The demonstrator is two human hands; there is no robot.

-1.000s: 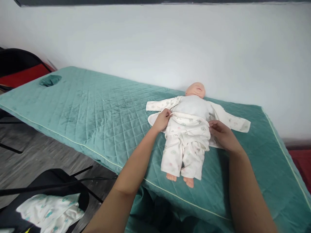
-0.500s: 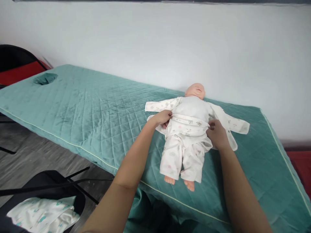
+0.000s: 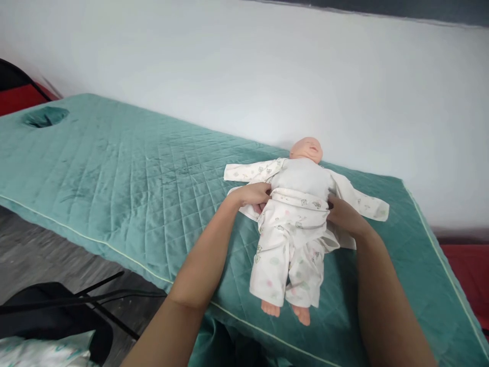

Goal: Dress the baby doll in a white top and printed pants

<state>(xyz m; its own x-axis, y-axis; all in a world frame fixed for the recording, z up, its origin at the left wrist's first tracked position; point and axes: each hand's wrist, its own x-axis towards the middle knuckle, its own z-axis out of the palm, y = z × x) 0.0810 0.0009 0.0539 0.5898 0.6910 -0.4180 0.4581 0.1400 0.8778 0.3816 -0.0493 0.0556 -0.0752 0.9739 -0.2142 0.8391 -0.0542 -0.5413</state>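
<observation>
A baby doll (image 3: 305,150) lies on its back on a teal quilted massage table (image 3: 126,173), head toward the wall. It wears white printed trousers (image 3: 290,244) and an open white printed top (image 3: 359,201) spread under it. My left hand (image 3: 252,196) pinches the trousers' waistband at the doll's left-hand side. On the other side, my right hand (image 3: 342,214) grips the same waistband. Both hands have their fingers closed on the fabric. The doll's bare feet (image 3: 286,311) stick out near the table's front edge.
A face hole (image 3: 45,117) opens in the table's far left end. A white wall runs behind the table. A black chair (image 3: 53,316) stands at lower left with a printed cloth (image 3: 46,351) on it. Red surfaces show at far left and right.
The view has shifted right and down. Both hands stay on the waistband and have drawn it slightly higher on the doll's belly; the right hand has slid closer under the doll's side.
</observation>
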